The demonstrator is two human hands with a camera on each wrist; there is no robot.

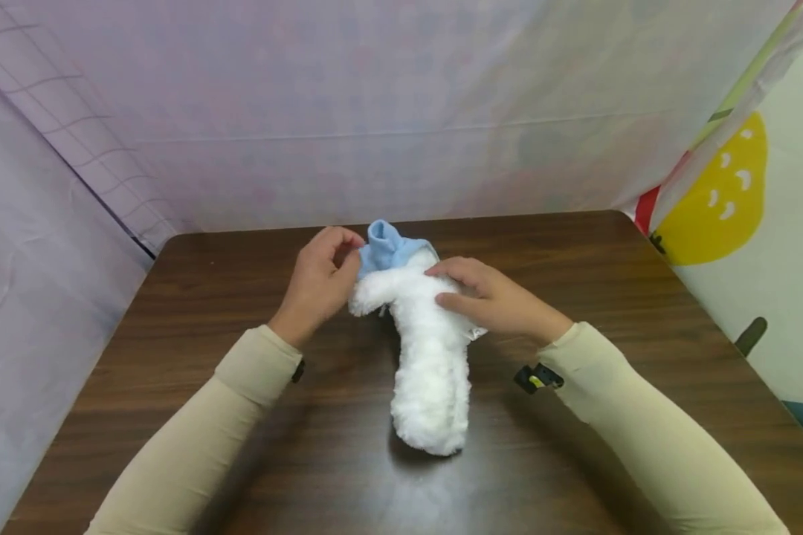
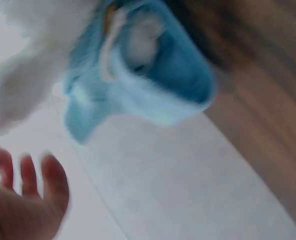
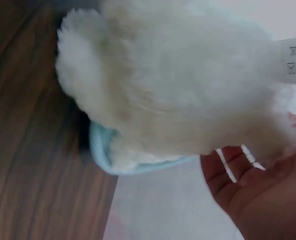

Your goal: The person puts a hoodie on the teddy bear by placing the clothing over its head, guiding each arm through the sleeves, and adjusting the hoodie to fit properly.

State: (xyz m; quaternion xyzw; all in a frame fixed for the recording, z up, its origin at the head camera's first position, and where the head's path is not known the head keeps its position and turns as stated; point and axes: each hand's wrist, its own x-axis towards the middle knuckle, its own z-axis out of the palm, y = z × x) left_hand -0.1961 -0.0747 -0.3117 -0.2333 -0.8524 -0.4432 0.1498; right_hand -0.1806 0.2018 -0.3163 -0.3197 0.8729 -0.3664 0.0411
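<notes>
A fluffy white plush toy lies lengthwise on the table, with light blue cloth clothing at its far end. In the left wrist view the blue clothing gapes in a wide loop, with a pale cord beside it. My left hand is at the clothing's left edge; its bent fingers show apart from the cloth in the blurred left wrist view. With my right hand I hold the plush's right side, thumb and forefinger on the fur. The fur partly hides those fingers.
A printed white tag sticks out from the plush's side near my right hand. The dark wooden table ends at a pale cloth curtain behind. A yellow fruit print shows on the right wall.
</notes>
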